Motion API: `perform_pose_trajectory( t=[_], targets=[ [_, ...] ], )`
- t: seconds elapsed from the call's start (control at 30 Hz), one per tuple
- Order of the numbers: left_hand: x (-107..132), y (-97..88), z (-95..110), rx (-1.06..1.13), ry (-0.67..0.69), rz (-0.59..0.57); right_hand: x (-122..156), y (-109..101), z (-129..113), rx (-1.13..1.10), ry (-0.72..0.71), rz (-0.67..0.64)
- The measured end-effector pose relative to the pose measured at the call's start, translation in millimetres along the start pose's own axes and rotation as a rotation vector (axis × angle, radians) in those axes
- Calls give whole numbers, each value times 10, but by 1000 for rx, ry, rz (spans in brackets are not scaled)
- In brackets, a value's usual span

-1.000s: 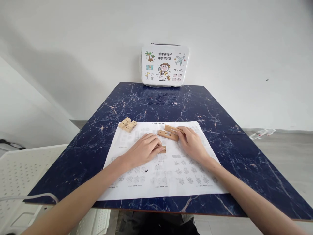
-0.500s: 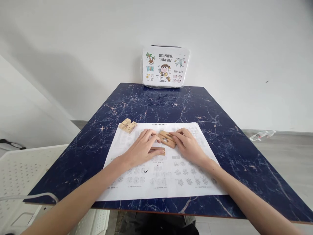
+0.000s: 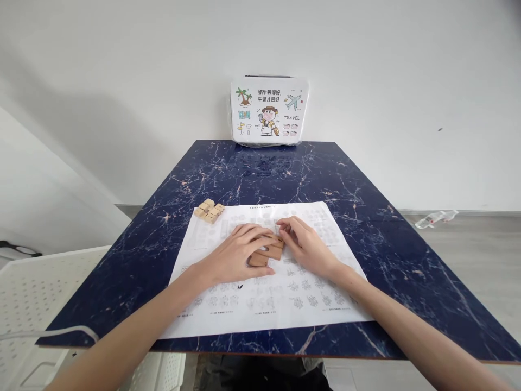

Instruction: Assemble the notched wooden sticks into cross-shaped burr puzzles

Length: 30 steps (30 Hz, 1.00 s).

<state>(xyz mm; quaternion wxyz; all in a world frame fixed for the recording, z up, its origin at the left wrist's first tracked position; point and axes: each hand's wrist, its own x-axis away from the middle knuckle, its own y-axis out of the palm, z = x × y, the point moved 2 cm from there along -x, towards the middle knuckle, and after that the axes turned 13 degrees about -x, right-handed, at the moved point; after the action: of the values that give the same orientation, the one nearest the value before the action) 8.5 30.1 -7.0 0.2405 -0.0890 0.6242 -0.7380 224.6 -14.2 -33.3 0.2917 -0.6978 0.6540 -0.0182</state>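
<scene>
Several notched wooden bars lie bunched together on a printed paper sheet at the middle of the table. My left hand curls over the bars from the left, fingers closed on them. From the right, my right hand pinches the far end of the same bunch with its fingertips. Part of the bars is hidden under both hands. A separate small cluster of pale wooden blocks rests at the sheet's far left corner, untouched.
The table is dark blue marble. A white cartoon-printed box stands against the wall at its far edge. A white perforated surface and a cable sit at the lower left. A plastic bottle lies on the floor at right.
The bars lay apart, two near my right hand and one under my left. Both hands slid them toward each other, and now they are bunched together between my hands.
</scene>
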Motion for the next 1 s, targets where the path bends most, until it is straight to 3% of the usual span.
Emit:
perform_pose_trajectory(
  t=[0.17, 0.4, 0.57, 0.7, 0.83, 0.93, 1.0],
  targets=[
    [171, -91, -111, -73, -90, -52, -2, 11, 1, 15, -16, -9],
    [861, -325, -587, -260, -221, -111, -9, 14, -15, 41, -27, -25],
    [1153, -481, -853, -363, -184, -65, -13, 15, -27, 50, -28, -25],
    [1151, -508, -775, -453, -302, 67, -7, 14, -29, 56, -32, -24],
    [1109, -369, -570, -476, -598, 233, -5, 16, -35, 63, -41, -29],
    [1074, -226, -490, -463, -775, 230, -6, 17, -31, 64, -46, -26],
    [1035, -170, -468, -435, -817, 215, -6, 17, -25, 64, -52, -22]
  ],
)
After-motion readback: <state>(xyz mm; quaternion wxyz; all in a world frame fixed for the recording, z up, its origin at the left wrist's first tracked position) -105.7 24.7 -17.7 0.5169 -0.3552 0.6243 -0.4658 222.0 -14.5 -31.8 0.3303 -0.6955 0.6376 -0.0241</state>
